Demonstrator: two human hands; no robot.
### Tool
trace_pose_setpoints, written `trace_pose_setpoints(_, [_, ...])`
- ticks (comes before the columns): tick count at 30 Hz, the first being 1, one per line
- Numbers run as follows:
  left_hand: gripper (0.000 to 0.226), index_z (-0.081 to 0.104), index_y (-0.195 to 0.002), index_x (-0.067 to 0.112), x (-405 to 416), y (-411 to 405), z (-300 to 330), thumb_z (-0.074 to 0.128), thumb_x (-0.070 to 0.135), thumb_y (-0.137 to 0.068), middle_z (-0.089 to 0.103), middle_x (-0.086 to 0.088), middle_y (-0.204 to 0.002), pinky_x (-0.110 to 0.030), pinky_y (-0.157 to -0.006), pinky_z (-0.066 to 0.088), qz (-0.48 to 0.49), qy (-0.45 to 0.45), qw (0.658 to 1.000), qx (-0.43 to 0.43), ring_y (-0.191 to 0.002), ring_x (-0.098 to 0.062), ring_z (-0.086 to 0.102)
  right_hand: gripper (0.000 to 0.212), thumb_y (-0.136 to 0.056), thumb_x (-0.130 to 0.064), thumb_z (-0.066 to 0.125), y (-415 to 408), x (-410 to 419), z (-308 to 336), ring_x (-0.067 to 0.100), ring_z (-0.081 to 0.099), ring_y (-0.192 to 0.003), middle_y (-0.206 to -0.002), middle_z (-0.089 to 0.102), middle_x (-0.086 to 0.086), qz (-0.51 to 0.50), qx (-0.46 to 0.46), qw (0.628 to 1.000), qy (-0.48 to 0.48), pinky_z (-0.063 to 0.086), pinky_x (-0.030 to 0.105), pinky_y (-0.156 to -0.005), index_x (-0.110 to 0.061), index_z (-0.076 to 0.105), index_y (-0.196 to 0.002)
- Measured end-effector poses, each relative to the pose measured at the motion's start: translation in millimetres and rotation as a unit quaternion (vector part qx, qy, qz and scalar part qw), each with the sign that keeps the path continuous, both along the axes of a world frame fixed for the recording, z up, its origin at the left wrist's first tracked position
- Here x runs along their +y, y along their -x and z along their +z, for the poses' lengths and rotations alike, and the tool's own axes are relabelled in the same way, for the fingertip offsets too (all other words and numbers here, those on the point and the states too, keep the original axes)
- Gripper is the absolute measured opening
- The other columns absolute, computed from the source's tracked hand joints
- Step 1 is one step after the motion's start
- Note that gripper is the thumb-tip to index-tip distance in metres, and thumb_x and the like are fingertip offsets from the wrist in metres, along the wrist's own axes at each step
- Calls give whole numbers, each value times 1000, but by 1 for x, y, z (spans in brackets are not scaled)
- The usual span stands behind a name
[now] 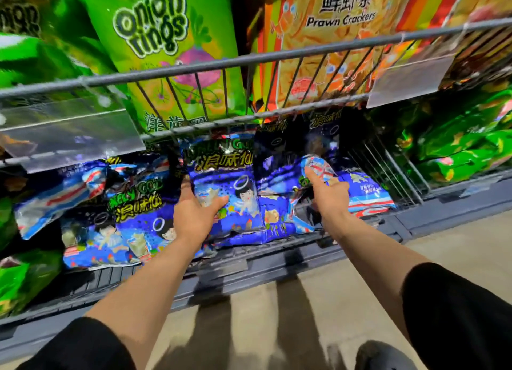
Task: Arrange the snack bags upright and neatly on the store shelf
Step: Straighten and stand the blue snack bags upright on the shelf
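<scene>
Several blue snack bags crowd the lower shelf (pixel 277 254). My left hand (pixel 194 211) grips the left edge of an upright blue bag (pixel 224 184), thumb across its front. My right hand (pixel 328 193) holds a crumpled blue bag (pixel 318 166), thumb up against its top. Another blue bag (pixel 368 195) lies flat to the right. More blue bags lean and lie at the left (pixel 133 225), one tipped sideways (pixel 58 198). Bags further back are in shadow.
A wire shelf rail (pixel 249 59) crosses above, with green onion ring bags (pixel 160 37) and orange prawn cracker bags (pixel 332 37) behind it. Clear price holders (pixel 69 131) hang from it. A wire divider (pixel 388 170) separates green bags (pixel 457 148) at right. Beige floor lies below.
</scene>
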State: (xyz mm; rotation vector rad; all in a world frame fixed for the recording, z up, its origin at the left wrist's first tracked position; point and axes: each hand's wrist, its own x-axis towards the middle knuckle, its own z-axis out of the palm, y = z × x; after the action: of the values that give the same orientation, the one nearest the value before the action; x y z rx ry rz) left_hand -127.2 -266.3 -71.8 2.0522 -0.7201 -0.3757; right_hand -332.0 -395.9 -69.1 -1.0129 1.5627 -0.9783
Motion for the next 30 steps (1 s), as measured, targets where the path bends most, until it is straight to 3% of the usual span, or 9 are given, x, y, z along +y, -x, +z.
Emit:
trace_pose_setpoints(3, [98, 36, -142, 16, -12, 6, 6, 78, 54, -63, 61, -19, -124, -46, -93, 48, 9, -21, 1000, -11, -112, -37, 58, 124, -58, -66, 74, -18, -14, 2, 33, 49, -122, -140, 41, 15, -48, -77, 996, -23, 46, 46, -100, -5, 13, -147])
trace_pose_setpoints(5, [91, 36, -142, 13, -21, 5, 9, 77, 49, -69, 54, -20, -133, -44, -97, 42, 23, -53, 998, -4, -121, -38, 52, 107, -72, -58, 69, -29, -28, 4, 33, 45, -127, -143, 42, 12, -75, -80, 994, 19, 39, 40, -105, -15, 10, -150])
trace_pose_setpoints(9, [85, 43, -135, 8, -31, 1, 11, 76, 51, -70, 54, -18, -133, -43, -96, 43, 29, -90, 995, 19, -120, -36, 53, 75, -88, -59, 46, -42, -44, 2, 37, 30, -136, -149, 32, 19, -5, 27, 1000, 15, 27, 43, -109, -23, 19, -149])
trace_pose_setpoints(12, [84, 44, -133, 6, -30, -4, 5, 75, 53, -71, 54, -17, -132, -41, -94, 43, 38, -110, 993, 21, -119, -34, 53, 69, -71, -66, 45, -50, -40, -16, 35, 56, -102, -125, 52, 16, 8, 6, 999, 51, 45, 53, -95, -31, 40, -130])
trace_pose_setpoints(15, [91, 36, -142, 10, -30, -5, 0, 74, 53, -71, 49, -14, -140, -41, -99, 40, 43, -94, 995, 12, -127, -33, 48, 21, -60, -36, 55, -46, -29, -25, 22, 44, -70, -99, 47, 8, 16, -56, 996, 69, 44, 41, -66, -33, 46, -79])
trace_pose_setpoints(16, [93, 35, -143, 12, -31, -6, -2, 75, 54, -70, 49, -13, -140, -41, -100, 40, 44, -81, 996, 15, -127, -32, 48, 20, -58, -24, 56, -43, -23, -21, 20, 40, -65, -97, 45, 8, 7, -75, 996, 57, 38, 33, -60, -29, 44, -73])
trace_pose_setpoints(21, [97, 31, -145, 20, -27, -3, -10, 78, 53, -67, 51, -11, -139, -40, -99, 42, 52, -27, 998, 24, -124, -31, 50, 31, -64, 14, 44, -29, -20, -20, 10, 36, -47, -86, 40, 6, -16, -105, 990, 97, 27, 16, -35, -14, 47, -77])
trace_pose_setpoints(25, [99, 29, -147, 22, -23, -2, -11, 81, 47, -66, 49, -8, -142, -39, -104, 41, 51, 11, 998, 29, -128, -28, 48, 33, -54, 10, 45, -5, -27, -16, 16, 37, -58, -89, 42, 7, -3, -78, 987, 138, 27, 20, -42, -22, 44, -65])
trace_pose_setpoints(30, [99, 28, -148, 17, -25, 10, -6, 81, 42, -68, 49, -13, -141, -39, -102, 39, 43, 34, 998, 9, -129, -30, 46, 34, -49, -6, 53, 22, -29, -7, 21, 42, -70, -89, 49, 10, -24, -48, 979, 197, 35, 28, -56, -31, 53, -73])
